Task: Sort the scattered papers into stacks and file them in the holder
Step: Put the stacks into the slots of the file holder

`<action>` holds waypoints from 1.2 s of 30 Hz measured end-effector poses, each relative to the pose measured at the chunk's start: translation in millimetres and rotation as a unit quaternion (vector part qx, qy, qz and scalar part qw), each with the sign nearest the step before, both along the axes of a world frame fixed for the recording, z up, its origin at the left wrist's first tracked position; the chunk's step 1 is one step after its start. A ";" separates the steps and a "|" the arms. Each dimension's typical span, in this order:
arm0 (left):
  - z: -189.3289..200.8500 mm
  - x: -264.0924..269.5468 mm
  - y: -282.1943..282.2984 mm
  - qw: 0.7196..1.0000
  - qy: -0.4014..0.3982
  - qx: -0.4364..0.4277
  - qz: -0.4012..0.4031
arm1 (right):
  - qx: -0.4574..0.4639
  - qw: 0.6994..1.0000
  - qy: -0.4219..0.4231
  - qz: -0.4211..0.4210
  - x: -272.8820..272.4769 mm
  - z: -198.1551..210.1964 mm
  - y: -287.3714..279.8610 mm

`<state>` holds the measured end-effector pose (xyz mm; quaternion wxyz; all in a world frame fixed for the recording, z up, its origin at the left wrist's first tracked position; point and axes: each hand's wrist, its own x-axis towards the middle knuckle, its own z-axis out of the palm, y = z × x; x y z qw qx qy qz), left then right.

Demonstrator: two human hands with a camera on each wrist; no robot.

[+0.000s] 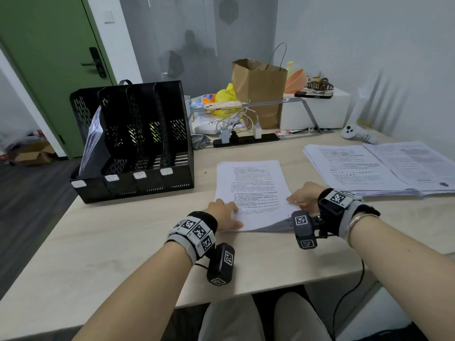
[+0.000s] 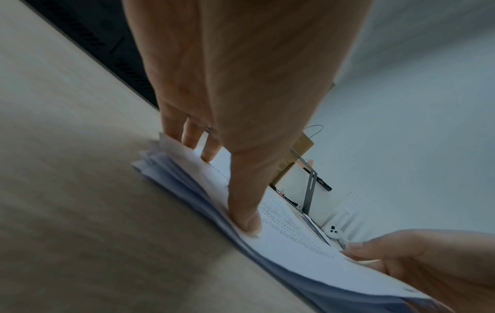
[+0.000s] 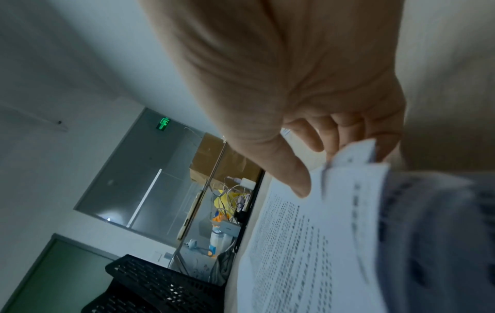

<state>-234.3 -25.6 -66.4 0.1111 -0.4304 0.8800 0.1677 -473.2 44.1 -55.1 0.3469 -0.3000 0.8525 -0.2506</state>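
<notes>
A stack of printed papers (image 1: pixel 253 190) (image 2: pixel 294 245) (image 3: pixel 308 254) lies on the desk in front of me. My left hand (image 1: pixel 222 212) (image 2: pixel 235 190) rests on its near left corner. The straight thumb presses on the top sheet, and the fingertips are hidden behind the ruffled left edge. My right hand (image 1: pixel 304 196) (image 3: pixel 324 167) pinches the near right corner, thumb on top and fingers curled beneath, so that corner is raised off the desk. The black file holder (image 1: pixel 133 143) (image 3: pixel 160 285) stands at the left, with papers (image 1: pixel 93 143) in its leftmost slot.
More printed papers (image 1: pixel 379 166) lie spread at the right of the desk (image 1: pixel 123 242). Behind are a power strip with chargers (image 1: pixel 246 140), a brown paper bag (image 1: pixel 258 92), a white controller (image 1: pixel 357 132) and a white box (image 1: pixel 317 112).
</notes>
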 end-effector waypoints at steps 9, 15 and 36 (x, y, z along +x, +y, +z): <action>-3.8 15.5 6.8 1.000 0.024 0.000 -0.002 | -0.058 0.994 -0.073 0.059 8.8 -12.7 -2.7; -4.9 5.9 -9.1 0.994 0.083 -0.010 0.071 | -0.170 0.985 0.025 0.029 15.6 9.7 8.2; 42.7 -25.5 -8.4 0.804 0.586 -0.024 0.100 | -0.372 0.915 -0.143 0.061 36.8 45.4 34.2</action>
